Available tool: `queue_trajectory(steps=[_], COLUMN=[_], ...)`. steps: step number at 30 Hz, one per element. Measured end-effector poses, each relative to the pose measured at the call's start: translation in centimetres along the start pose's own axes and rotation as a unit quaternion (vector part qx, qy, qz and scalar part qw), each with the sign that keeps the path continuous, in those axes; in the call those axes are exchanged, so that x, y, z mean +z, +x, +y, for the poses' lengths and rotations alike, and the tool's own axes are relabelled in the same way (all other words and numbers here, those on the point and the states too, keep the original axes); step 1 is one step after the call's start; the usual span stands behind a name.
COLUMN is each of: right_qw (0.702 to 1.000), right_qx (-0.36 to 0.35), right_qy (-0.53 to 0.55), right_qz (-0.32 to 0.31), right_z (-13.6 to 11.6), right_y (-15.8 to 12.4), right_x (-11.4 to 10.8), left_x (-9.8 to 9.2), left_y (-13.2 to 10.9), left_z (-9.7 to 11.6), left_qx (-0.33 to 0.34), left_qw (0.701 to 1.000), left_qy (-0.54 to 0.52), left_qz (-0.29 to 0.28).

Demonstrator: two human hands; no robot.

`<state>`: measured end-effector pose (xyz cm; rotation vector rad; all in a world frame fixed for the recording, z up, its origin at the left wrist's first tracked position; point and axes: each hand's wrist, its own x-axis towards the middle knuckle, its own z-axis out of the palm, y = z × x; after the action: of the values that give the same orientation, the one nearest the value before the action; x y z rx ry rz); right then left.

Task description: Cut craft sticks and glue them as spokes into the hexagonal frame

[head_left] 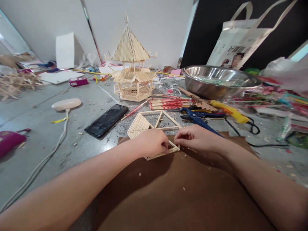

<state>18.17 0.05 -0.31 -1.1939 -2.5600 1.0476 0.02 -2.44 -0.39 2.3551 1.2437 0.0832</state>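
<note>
A flat frame of thin wooden sticks (139, 125) lies at the edge of a brown sheet (154, 199). Sticks laid side by side fill one of its sections, while other sections are bare triangles. My left hand (152, 141) is closed over the near part of the frame, its fingertips pinching it. At the frame's right corner, my right hand (196, 138) has thumb and fingers pinched together; whatever they hold is too small to make out. Beyond the frame stands a tiered stick pavilion (132, 48) with a pointed roof.
A black phone (107, 120) and a white corded device (66, 104) lie to the left. Blue pliers (199, 119), a yellow-handled corded tool (229, 111) and red-marked sticks (170, 103) lie behind my right hand. A steel basin (220, 84) stands farther back, before a white tote bag (240, 41).
</note>
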Motion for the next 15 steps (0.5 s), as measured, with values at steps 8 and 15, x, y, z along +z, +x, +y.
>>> queue_trajectory(steps=[8, 15], right_qw=[0.908, 0.753], right_qx=[0.124, 0.385], right_qy=[-0.056, -0.284], right_qz=[0.397, 0.451], right_z=[3.1, 8.7], right_y=[-0.4, -3.1], right_x=[-4.1, -7.5], left_x=[-0.3, -0.7], left_y=[0.1, 0.3], left_z=[-0.1, -0.6], left_qx=[-0.010, -0.033], left_qw=[1.000, 0.998], left_qy=[-0.025, -0.056], left_qz=[-0.001, -0.017])
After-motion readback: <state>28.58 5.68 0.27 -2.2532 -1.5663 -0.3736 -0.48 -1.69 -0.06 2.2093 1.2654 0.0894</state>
